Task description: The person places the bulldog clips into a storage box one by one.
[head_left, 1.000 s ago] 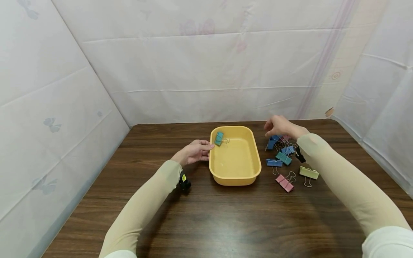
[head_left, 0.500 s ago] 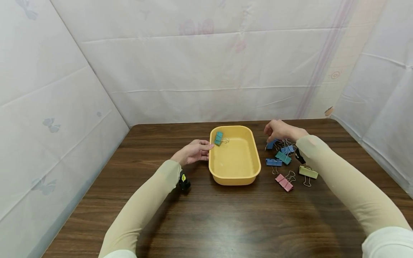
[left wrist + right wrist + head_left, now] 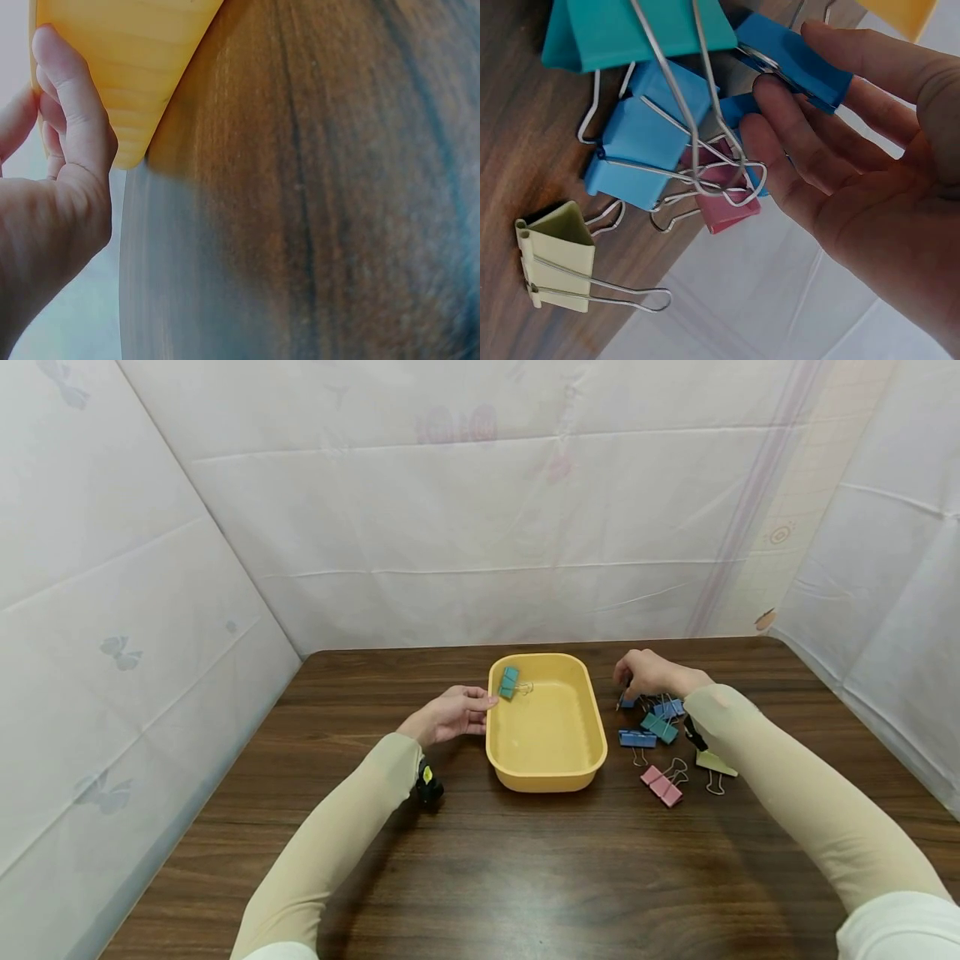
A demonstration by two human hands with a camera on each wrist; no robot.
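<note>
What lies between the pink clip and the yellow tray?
Only bare table lies between the pink clip and the yellow tray, as the head view shows.

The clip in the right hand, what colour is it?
Blue; the clip pinched by the right hand shows best in the right wrist view.
</note>
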